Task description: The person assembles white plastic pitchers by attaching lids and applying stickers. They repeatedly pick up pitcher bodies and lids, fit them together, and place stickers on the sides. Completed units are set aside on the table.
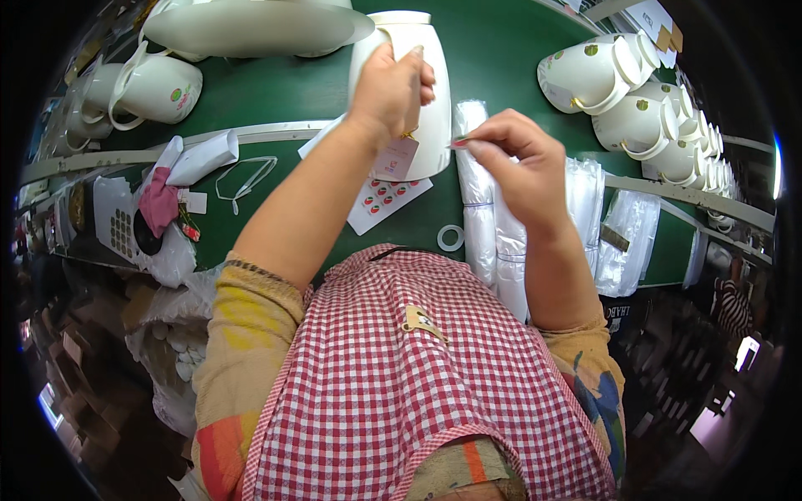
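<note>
A white jug (pixel 430 100) lies on its side in front of me, its body pointing away. My left hand (pixel 391 93) is wrapped round its handle. From the handle hangs a small pinkish tag (pixel 394 157). My right hand (pixel 526 163), just right of the jug, pinches a small reddish sticker (pixel 461 142) between thumb and forefinger, apart from the jug's wall. Under the jug's near end sticks out a white sheet of round red stickers (pixel 386 202).
More white jugs stand at the left (pixel 159 83) and in rows at the right (pixel 585 75). Bundles of clear plastic bags (pixel 478 192) lie beneath my right forearm. A tape ring (pixel 450 238) and a pink cloth (pixel 159 203) lie on the green table (pixel 493 71). A blurred pale shape (pixel 259 29) crosses the top.
</note>
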Motion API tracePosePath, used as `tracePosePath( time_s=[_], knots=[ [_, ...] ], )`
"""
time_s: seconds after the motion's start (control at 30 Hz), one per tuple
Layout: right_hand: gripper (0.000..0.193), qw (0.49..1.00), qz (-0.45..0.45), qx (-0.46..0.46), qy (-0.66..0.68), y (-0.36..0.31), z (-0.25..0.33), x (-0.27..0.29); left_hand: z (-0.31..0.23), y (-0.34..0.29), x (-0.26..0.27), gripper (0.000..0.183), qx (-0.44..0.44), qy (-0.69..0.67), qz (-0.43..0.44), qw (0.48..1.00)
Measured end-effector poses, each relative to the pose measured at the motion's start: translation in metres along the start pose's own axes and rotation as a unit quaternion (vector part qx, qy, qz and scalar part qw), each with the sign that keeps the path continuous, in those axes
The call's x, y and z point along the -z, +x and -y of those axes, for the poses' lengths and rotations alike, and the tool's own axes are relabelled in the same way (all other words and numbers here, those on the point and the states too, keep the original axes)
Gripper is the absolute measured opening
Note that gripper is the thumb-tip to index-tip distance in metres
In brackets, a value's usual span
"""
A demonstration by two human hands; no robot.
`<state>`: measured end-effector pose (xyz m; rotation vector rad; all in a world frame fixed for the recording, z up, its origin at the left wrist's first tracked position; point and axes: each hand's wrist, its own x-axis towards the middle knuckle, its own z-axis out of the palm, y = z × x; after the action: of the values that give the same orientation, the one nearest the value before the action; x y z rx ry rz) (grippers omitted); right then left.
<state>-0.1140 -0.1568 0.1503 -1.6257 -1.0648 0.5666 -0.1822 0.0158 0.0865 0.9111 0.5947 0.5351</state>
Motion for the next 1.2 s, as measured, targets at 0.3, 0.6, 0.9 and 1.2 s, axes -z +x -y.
tracePosePath(
  time_s=[0.3,0.6,0.9,1.2],
  knots=[
    [0.006,0.948,-0.008,-0.243,0.208,-0.010,-0.073,0.001,0.018,0.032,-0.018,0.008,0.128,-0.094,-0.093,0.983],
    [0.008,0.922,0.084,-0.352,0.140,0.001,-0.099,0.016,0.038,0.050,-0.012,0.018,0.125,-0.024,-0.135,0.983],
    [0.010,0.912,0.167,-0.374,0.006,0.040,-0.109,0.006,0.084,0.084,-0.003,0.023,0.105,-0.155,-0.057,0.981],
    [0.014,0.930,0.163,-0.297,-0.142,0.047,-0.113,0.004,0.066,0.070,-0.022,0.027,0.124,-0.100,-0.111,0.981]
  ],
)
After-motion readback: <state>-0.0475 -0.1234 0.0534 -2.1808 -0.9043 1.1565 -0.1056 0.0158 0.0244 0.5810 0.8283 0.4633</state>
